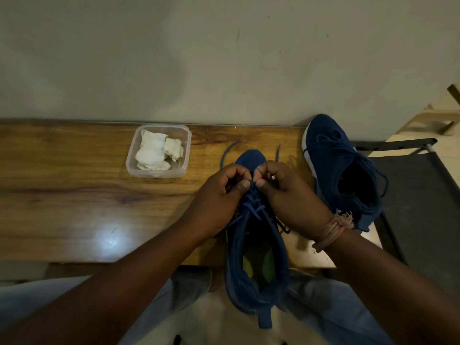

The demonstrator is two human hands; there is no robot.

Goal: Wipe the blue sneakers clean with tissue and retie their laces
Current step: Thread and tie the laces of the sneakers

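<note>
Tissue wads (153,151) sit in clear tub (132,168) at back of table (62,195), untouched rn. L hand (219,200) fingers curled, pinching lace (251,197) at the top eyelets of near sneaker (256,270), heel hanging off table edge toward me. R hand (286,195) pinches the same way, thumbs almost touching. Lace ends trail past toe. I'd say retie step, knot not formed yet. Next: cross ends, pull snug. 2nd sneaker (341,165) far right, laces look loose.

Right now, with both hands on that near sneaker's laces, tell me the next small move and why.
Probably draw the two lace ends apart to snug the crossing: left hand and right hand pinch the laces over the near sneaker, with no bow formed and free ends trailing toeward.
</note>
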